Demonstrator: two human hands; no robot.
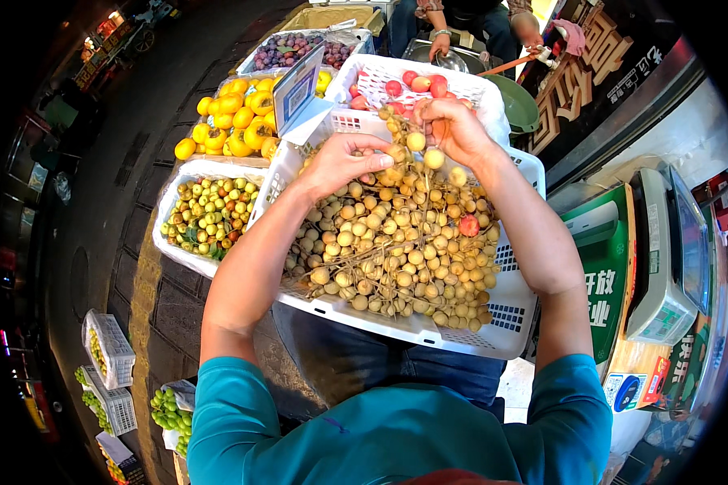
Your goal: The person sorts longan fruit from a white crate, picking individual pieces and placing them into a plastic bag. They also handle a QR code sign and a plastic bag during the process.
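Observation:
A white plastic basket point(364, 320) in front of me is heaped with tan longans point(412, 250) on thin brown twigs. Above its far part, both hands are at one bunch of longans point(415, 141). My left hand point(344, 166) has thumb and fingers closed on the bunch's left side. On the other side, my right hand point(459, 133) pinches it near its upper end, fingers bent; the exact grip point is partly hidden. A single red fruit point(469, 225) lies on the heap at the right.
Around the basket stand crates of red fruit point(419, 84), yellow-orange persimmons point(239, 120), green-brown jujubes point(209, 212) and dark plums point(287, 50). A sign stand point(298, 90) rises behind my left hand. A weighing scale point(663, 250) is at right. Another person's hand point(440, 44) is beyond, near a green basin point(516, 103).

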